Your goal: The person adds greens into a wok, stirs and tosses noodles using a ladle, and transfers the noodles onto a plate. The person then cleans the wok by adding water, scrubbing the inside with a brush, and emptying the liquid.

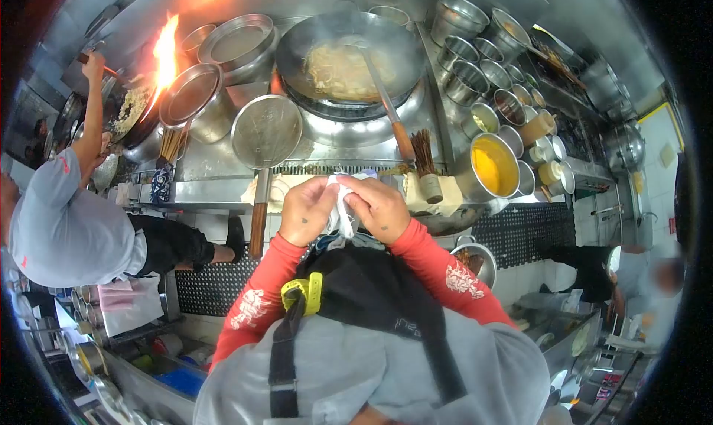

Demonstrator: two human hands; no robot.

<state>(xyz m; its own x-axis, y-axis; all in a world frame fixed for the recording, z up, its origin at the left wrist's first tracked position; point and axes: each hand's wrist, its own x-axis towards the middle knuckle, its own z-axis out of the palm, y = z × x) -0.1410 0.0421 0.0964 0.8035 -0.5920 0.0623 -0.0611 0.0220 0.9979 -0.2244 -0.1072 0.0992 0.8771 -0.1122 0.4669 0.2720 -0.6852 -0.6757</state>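
Note:
My left hand (307,212) and my right hand (380,211) are close together at the front edge of the stove. Between them they pinch a white cloth (343,215), fingers closed on it, and its lower end hangs toward my apron. Ahead of my hands is a large wok (297,42) with pale, noodle-like food (334,67) under light steam. A ladle (386,102) with a wooden handle rests in the wok, its handle pointing toward my right hand. Left of my left hand lies a round mesh strainer (266,131), its wooden handle jutting over the edge.
Flames (166,53) rise by a co-worker (70,209) tossing food in another wok at left. A bamboo brush (425,157) and a pot of yellow liquid (494,166) stand at right, beside several metal containers (468,82). Another person (594,276) is at far right.

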